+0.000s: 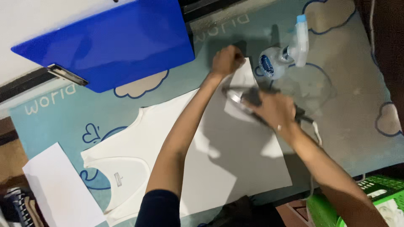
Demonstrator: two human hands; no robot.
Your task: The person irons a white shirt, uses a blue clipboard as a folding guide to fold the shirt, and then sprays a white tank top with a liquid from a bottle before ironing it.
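A white sleeveless top (219,159) lies flat on a light blue patterned blanket (336,96). My left hand (227,61) reaches across and presses on the far hem of the top, fingers curled. My right hand (275,110) grips the dark handle of a clothes iron (240,98), whose metal soleplate rests on the fabric near the hem. The iron's white cord (316,133) trails off behind my right wrist. My arms cross over the top and hide part of it.
A clear spray bottle (284,54) with a white and blue nozzle lies on the blanket beyond the iron. A blue clipboard (118,42) sits at the upper left. A white paper sheet (59,189) lies at the lower left. A green basket (374,197) stands at the lower right.
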